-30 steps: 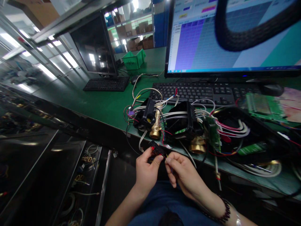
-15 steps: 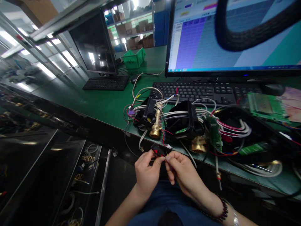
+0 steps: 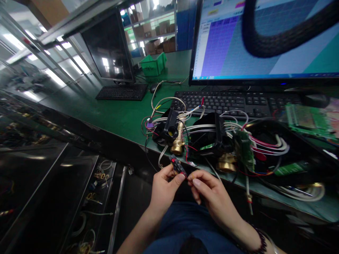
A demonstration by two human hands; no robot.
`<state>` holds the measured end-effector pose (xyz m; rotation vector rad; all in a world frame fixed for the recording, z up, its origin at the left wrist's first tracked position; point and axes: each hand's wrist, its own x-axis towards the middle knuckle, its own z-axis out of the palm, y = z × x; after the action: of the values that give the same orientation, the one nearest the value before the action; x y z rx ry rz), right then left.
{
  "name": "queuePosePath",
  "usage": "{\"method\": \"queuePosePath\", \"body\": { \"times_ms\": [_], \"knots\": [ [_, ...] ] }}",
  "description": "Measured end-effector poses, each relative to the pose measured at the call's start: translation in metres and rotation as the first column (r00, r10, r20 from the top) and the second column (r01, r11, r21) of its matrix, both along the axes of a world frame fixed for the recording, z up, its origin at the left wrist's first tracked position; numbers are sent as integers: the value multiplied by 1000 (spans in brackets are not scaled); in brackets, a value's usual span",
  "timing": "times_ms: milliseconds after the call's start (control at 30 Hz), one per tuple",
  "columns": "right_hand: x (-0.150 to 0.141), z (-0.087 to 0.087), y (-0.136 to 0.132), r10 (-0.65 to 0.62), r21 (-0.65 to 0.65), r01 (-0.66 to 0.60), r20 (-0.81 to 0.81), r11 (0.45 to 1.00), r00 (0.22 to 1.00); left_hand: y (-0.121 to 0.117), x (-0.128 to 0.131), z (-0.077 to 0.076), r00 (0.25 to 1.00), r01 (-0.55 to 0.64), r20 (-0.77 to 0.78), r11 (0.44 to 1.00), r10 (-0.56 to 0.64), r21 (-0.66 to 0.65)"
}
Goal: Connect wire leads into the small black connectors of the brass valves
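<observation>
My left hand is closed, thumb against fingers, on a small black part with red bits, held just off the bench edge. My right hand pinches beside the part's lower end; a thin yellowish wire seems to show at its fingertips, partly hidden. Just beyond the hands stands a brass meter body with a black housing, with white cables and thin red wires running from it. To its right sits a second black housing with a brass threaded fitting below.
A green circuit board and a larger black casing with bundled cables lie at the right. Behind are a keyboard, a lit monitor, and a green bin. A dark sleeved hose hangs in front. Trays with brass parts lie lower left.
My left hand has tilted the black part so more of it shows. The right fingertips have moved slightly right, a little apart from the left thumb. The view has shifted slightly.
</observation>
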<state>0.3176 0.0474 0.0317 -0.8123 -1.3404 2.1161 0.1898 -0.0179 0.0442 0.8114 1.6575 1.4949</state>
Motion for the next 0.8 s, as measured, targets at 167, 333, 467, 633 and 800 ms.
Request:
{"method": "queuePosePath", "body": {
  "times_ms": [167, 333, 467, 633, 800],
  "knots": [
    [1, 0, 1, 18, 37, -17, -27, 999, 999, 0, 0, -2, 1000, -12, 17, 1000, 12, -3],
    [-1, 0, 1, 11, 30, -11, 0, 999, 1000, -1, 0, -5, 1000, -13, 3, 1000, 13, -6],
    [-3, -1, 0, -12, 47, 10, 39, 999, 999, -1, 0, -2, 997, 0, -76, 1000, 0, -3],
    [-6, 4, 3, -64, 133, 46, 130, 990, 989, -1, 0, 0, 978, -20, -209, 999, 13, -29],
    [-10, 10, 5, -132, 290, 77, 173, 954, 976, -3, 1, 1, 929, -37, -368, 999, 27, -21]
  ]
}}
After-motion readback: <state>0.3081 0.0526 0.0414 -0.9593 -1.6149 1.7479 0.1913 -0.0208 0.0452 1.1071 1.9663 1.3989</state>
